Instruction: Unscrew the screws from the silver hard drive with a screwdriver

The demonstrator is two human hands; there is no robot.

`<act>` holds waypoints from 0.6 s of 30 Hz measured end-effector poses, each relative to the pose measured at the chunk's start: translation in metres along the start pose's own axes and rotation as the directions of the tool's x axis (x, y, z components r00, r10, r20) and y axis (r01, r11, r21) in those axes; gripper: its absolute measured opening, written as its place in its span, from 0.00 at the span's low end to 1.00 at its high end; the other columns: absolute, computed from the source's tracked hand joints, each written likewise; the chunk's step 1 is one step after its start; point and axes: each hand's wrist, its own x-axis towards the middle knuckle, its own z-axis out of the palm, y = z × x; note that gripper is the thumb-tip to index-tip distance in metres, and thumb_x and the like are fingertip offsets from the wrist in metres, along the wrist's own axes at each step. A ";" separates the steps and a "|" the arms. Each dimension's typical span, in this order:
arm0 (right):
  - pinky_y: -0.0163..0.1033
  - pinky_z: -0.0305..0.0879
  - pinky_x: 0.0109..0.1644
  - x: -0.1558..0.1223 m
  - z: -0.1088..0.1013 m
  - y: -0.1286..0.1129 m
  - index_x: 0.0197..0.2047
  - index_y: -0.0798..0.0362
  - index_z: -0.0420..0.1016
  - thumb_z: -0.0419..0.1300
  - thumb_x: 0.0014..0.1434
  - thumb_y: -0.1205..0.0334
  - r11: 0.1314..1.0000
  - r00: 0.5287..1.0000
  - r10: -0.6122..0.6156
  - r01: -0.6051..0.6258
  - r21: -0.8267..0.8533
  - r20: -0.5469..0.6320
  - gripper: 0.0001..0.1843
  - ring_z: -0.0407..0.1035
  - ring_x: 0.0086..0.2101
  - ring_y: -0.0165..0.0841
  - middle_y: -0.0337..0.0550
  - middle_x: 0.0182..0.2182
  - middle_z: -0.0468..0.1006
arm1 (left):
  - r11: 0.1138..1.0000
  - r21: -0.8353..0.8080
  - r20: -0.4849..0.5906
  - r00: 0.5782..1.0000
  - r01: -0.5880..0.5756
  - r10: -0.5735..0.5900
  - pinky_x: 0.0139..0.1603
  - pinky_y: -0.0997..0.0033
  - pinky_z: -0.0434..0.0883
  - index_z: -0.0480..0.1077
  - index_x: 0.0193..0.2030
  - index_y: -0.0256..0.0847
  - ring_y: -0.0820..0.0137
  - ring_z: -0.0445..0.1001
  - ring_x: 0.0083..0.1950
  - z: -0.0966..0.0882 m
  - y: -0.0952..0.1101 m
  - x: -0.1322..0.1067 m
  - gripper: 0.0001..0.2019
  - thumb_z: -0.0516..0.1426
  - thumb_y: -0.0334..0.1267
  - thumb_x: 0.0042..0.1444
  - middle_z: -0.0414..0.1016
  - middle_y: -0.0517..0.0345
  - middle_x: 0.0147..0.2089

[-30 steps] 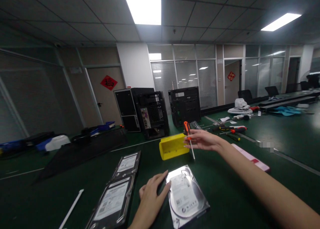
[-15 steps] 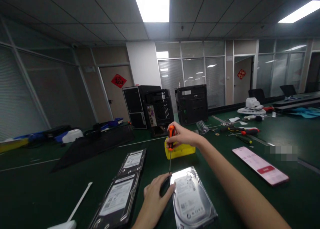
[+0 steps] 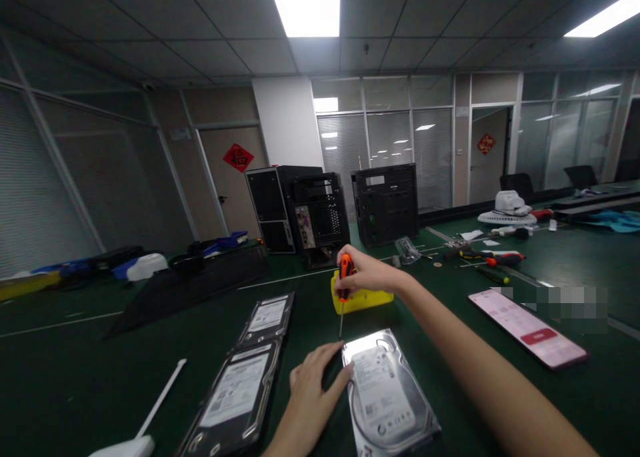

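A silver hard drive (image 3: 383, 394) lies flat in front of me, its white label facing up. My left hand (image 3: 313, 384) holds it at the left edge, thumb on the drive and index fingertip by the far left corner; the other fingers curl beside it. My right hand (image 3: 363, 270) is closed around the orange and black handle of a screwdriver (image 3: 345, 280), held upright. Its shaft runs down to that same corner, near my index fingertip. Whether a screw sits under the tip is too small to tell. Behind the right hand is a yellow object (image 3: 367, 301), partly covered.
Two more hard drives, a nearer one (image 3: 235, 390) and a farther one (image 3: 270, 316), lie to the left. A lit phone (image 3: 525, 327) is at right, beyond it pliers (image 3: 505, 259) and loose tools. Computer cases (image 3: 385, 204) stand at the back. A white stick-like object (image 3: 161, 398) lies front left.
The view has shifted slightly. Both hands, the screwdriver and the hard drive keep about the same positions relative to each other.
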 end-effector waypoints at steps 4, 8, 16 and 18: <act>0.34 0.68 0.26 -0.001 0.000 -0.001 0.40 0.50 0.51 0.59 0.46 0.68 0.997 1.000 0.006 -0.004 -0.075 0.028 0.21 0.70 0.25 0.29 0.34 0.26 0.70 | 1.000 -0.014 0.005 1.000 0.002 -0.002 0.56 0.57 0.55 0.64 0.51 0.45 0.62 0.61 0.56 -0.001 0.000 0.001 0.20 0.49 0.48 0.53 0.65 0.55 0.54; 0.34 0.68 0.26 0.001 0.003 0.006 0.40 0.50 0.52 0.60 0.45 0.68 0.988 1.000 -0.012 0.014 -0.155 0.008 0.22 0.70 0.26 0.30 0.34 0.26 0.69 | 1.000 -0.008 0.017 1.000 0.013 -0.013 0.56 0.56 0.55 0.64 0.52 0.45 0.61 0.60 0.57 -0.002 0.002 0.001 0.21 0.49 0.48 0.53 0.65 0.55 0.54; 0.35 0.68 0.28 0.004 0.007 0.009 0.39 0.50 0.52 0.59 0.46 0.67 0.976 0.997 -0.078 0.080 -0.202 0.019 0.20 0.70 0.26 0.31 0.33 0.25 0.70 | 1.000 0.009 0.019 1.000 0.008 -0.008 0.55 0.57 0.56 0.63 0.52 0.44 0.62 0.61 0.56 -0.003 0.008 -0.001 0.20 0.48 0.47 0.54 0.66 0.56 0.54; 0.36 0.68 0.30 0.003 0.007 0.006 0.39 0.50 0.53 0.59 0.46 0.68 0.970 0.993 -0.111 0.117 -0.214 0.042 0.19 0.70 0.28 0.31 0.34 0.25 0.70 | 1.000 0.020 0.015 1.000 0.014 -0.014 0.56 0.57 0.56 0.63 0.52 0.44 0.63 0.61 0.56 -0.002 0.007 -0.001 0.20 0.48 0.47 0.54 0.65 0.56 0.54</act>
